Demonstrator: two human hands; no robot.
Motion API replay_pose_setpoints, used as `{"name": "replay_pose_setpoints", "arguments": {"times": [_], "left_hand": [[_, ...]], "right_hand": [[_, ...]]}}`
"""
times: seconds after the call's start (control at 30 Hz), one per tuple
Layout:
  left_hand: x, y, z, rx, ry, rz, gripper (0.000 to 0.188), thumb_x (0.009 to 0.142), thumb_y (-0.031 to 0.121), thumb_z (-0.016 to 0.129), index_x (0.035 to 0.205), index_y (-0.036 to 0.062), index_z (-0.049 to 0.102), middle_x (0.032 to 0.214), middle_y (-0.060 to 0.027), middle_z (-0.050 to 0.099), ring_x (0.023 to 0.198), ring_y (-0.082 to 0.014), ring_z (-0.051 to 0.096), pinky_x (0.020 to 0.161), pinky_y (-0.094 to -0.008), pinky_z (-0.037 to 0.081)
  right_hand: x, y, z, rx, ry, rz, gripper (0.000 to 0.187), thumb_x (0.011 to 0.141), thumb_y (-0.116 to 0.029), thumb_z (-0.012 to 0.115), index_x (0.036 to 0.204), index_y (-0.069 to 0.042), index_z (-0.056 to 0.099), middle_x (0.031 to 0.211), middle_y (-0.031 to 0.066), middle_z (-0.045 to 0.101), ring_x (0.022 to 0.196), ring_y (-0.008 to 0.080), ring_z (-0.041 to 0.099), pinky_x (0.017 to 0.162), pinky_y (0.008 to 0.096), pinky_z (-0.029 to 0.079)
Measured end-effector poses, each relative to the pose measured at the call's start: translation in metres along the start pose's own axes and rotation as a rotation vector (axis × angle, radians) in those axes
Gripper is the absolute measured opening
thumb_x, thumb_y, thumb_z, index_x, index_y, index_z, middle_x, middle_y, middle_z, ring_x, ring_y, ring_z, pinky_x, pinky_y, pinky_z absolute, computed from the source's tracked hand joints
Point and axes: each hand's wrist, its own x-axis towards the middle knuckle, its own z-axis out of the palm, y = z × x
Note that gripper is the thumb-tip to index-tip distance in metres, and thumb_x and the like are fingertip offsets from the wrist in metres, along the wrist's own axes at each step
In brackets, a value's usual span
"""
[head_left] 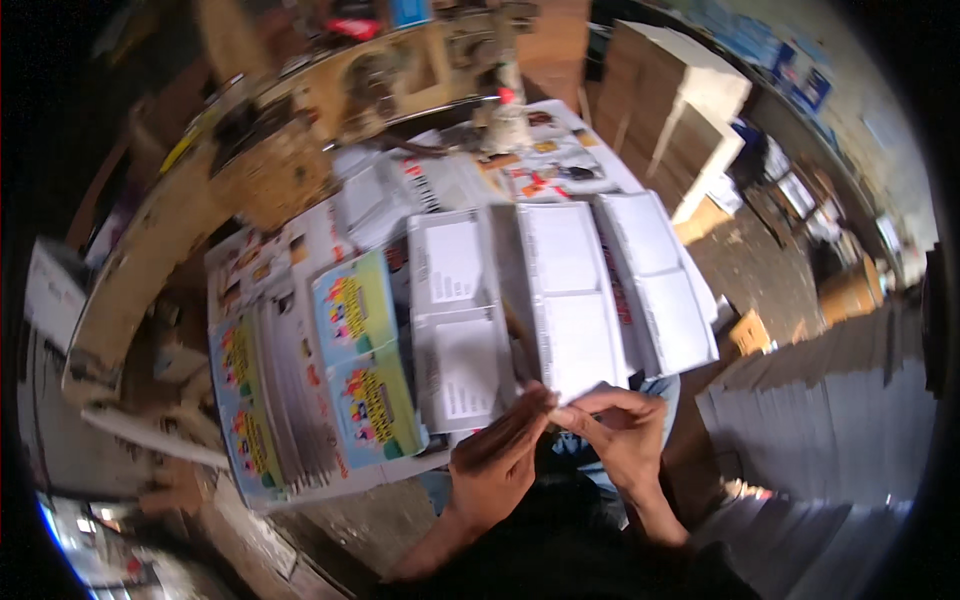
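My left hand [498,462] and my right hand [622,432] meet at the near edge of a stack of white printed sheets [572,335]. My right thumb and forefinger are pinched on the sheet's near edge. The left hand's fingers are pressed together, their tips at the stack's near left corner; what they hold, if anything, is hidden. To the left lies another stack of white sheets with grey borders [455,315], and to the right a third white stack [655,280]. Further left are piles of colourful yellow, green and blue printed covers [365,365].
The stacks lie on a table covered with printed paper [320,235]. A wooden machine part [275,170] and a white-topped post [508,130] stand at the far side. Tall piles of grey paper [820,430] rise at the right, with a wooden cabinet [650,95] behind.
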Motion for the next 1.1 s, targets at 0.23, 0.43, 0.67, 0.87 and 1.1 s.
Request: {"name": "replay_pose_setpoints", "arguments": {"times": [0.23,0.43,0.67,0.87,1.1], "left_hand": [[0.008,0.012,0.035,0.394,-0.402,0.174,0.036,0.089,0.015,0.055,0.121,-0.0003,0.060,0.144,-0.0215,0.043,0.137,-0.0356,0.037,0.112,-0.0600,0.021],[0.047,-0.009,0.077,0.368,-0.322,0.209,0.042,0.083,0.026,0.071,0.115,-0.0002,0.063,0.114,-0.0188,0.064,0.111,-0.0321,0.060,0.102,-0.0450,0.040],[0.055,-0.019,0.107,0.488,-0.669,0.062,0.062,0.079,0.037,0.073,0.119,-0.0066,0.056,0.114,-0.0250,0.062,0.111,-0.0351,0.057,0.105,-0.0451,0.036],[0.055,-0.042,0.094,0.197,-0.624,0.005,0.034,0.081,0.015,0.071,0.108,-0.0047,0.064,0.112,-0.0231,0.064,0.107,-0.0371,0.060,0.095,-0.0410,0.046],[0.033,-0.016,0.082,-0.164,-0.233,-0.187,0.011,0.089,0.003,0.062,0.099,-0.0016,0.063,0.085,-0.0126,0.068,0.077,-0.0175,0.069,0.067,-0.0286,0.054]], "right_hand": [[-0.011,-0.006,-0.027,0.115,0.169,0.204,0.023,0.085,-0.008,0.073,0.102,0.007,0.069,0.092,0.0105,0.072,0.083,0.0120,0.065,0.078,0.0258,0.052],[0.047,0.022,-0.154,-0.575,0.587,-0.204,0.024,0.087,-0.001,0.062,0.110,0.003,0.066,0.105,0.0121,0.069,0.094,0.0170,0.064,0.084,0.0285,0.049],[0.082,0.050,-0.208,-1.018,0.526,-0.148,0.039,0.075,-0.021,0.078,0.106,0.001,0.070,0.103,0.0226,0.068,0.091,0.0354,0.065,0.082,0.0391,0.051],[0.086,0.065,-0.214,-1.014,0.592,-0.264,0.039,0.073,-0.022,0.079,0.102,0.003,0.070,0.103,0.0238,0.067,0.102,0.0370,0.062,0.085,0.0411,0.050],[0.089,0.033,-0.194,-1.097,0.603,-0.255,0.035,0.074,-0.018,0.079,0.095,0.006,0.067,0.092,0.0188,0.067,0.082,0.0314,0.065,0.075,0.0360,0.051]]}}
